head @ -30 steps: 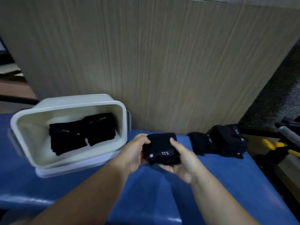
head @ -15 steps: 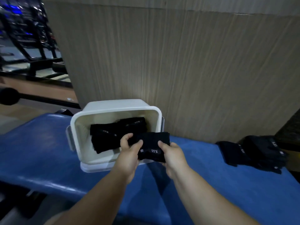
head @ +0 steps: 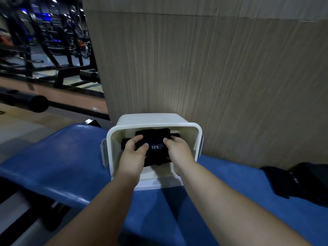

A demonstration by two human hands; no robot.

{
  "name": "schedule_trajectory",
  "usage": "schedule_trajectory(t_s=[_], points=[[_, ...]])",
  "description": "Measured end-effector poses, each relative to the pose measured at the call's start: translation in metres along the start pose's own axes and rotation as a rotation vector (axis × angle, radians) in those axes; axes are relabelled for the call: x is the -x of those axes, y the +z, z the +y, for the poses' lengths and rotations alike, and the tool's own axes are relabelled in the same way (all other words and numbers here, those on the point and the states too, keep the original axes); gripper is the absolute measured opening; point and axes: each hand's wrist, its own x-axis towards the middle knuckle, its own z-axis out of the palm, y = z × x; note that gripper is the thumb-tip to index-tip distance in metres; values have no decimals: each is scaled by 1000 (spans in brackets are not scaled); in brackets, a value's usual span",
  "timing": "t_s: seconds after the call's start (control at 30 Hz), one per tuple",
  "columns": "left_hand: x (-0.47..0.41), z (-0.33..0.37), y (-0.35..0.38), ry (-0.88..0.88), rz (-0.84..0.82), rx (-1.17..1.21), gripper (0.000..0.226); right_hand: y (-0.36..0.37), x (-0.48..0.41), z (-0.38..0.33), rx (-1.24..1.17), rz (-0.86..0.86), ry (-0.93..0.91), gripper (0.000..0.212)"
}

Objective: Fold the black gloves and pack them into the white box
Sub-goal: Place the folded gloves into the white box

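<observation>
A white box (head: 177, 119) lies tipped on its side on the blue padded bench (head: 67, 157), its opening toward me. Inside the opening I hold a folded black glove (head: 154, 149) with a white "5.11" mark. My left hand (head: 133, 157) grips its left side, thumb on top. My right hand (head: 179, 153) grips its right side. Other folded black gloves (head: 152, 133) lie deeper in the box, mostly hidden behind the held one. More black gloves (head: 300, 181) lie on the bench at the far right.
A wood-grain panel (head: 213, 68) stands right behind the box. The box rests on its white lid (head: 159, 185). Dark gym equipment (head: 44, 41) and a black bar (head: 35, 103) fill the left background. The bench's near edge runs along the lower left.
Both hands carried the folded glove left from the bench and into the box's opening. The view has swung left, so the box now sits in the middle.
</observation>
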Motion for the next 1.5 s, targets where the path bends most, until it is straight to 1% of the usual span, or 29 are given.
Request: schedule_trajectory(t_s=[0.13, 0.27, 0.33, 0.43, 0.5, 0.57, 0.6, 0.77, 0.9, 0.97, 1.1, 1.17, 1.27, 1.37, 1.5], points=[[-16, 6, -9, 10, 71, -113, 29, 12, -6, -9, 197, -42, -96, 20], [-25, 10, -13, 42, 122, -300, 36, 20, -15, -12, 511, -45, -275, 33], [-27, 11, -13, 66, 140, -419, 39, 23, -21, -8, 694, -27, -344, 42], [-31, 9, -13, 67, 142, -586, 42, 22, -26, -4, 933, -38, -380, 51], [-35, 5, -13, 58, 136, -692, 44, 19, -27, -3, 1069, -77, -425, 56], [-37, 2, -13, 55, 131, -771, 46, 17, -29, 0, 1171, -123, -443, 65], [-37, 1, -13, 59, 130, -805, 47, 17, -30, 2, 1201, -145, -436, 66], [-37, -5, -11, 102, 124, -988, 53, 16, -34, 7, 1251, -167, -445, 56], [-36, -11, -11, 139, 106, -1201, 52, 14, -38, 11, 1272, -153, -468, 53], [-36, -14, -10, 198, 96, -1271, 51, 12, -39, 13, 1287, -143, -491, 53], [-41, -12, -8, 393, 50, -1375, 53, 6, -38, 15, 1233, -94, -580, 52], [-46, -9, -6, 419, 20, -1405, 49, 2, -40, 15, 1273, -35, -609, 52], [-54, -9, -3, 388, -36, -1454, 44, -3, -45, 15, 1311, -2, -554, 56], [-59, -14, -4, 307, -94, -1482, 46, -7, -50, 18, 1316, -46, -462, 61], [-61, -21, -5, 215, -130, -1491, 48, -10, -55, 24, 1251, -95, -382, 61]])
